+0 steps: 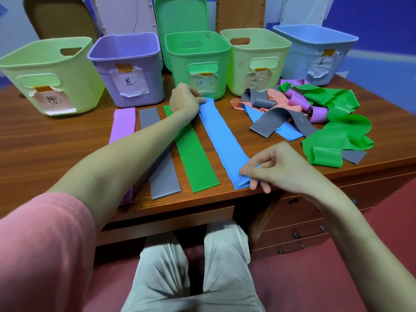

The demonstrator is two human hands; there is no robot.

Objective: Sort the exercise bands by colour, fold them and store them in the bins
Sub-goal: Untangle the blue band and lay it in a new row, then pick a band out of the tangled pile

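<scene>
purple band (123, 124), grey band (164, 176), green band (197, 158), blue band (225, 140)

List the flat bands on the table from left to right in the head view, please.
purple band → grey band → green band → blue band, held at its far end by the left hand and near end by the right hand.

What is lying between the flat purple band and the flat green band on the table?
In the head view, one flat grey band lies between the purple band and the green band, partly crossed by the person's left forearm.
</scene>
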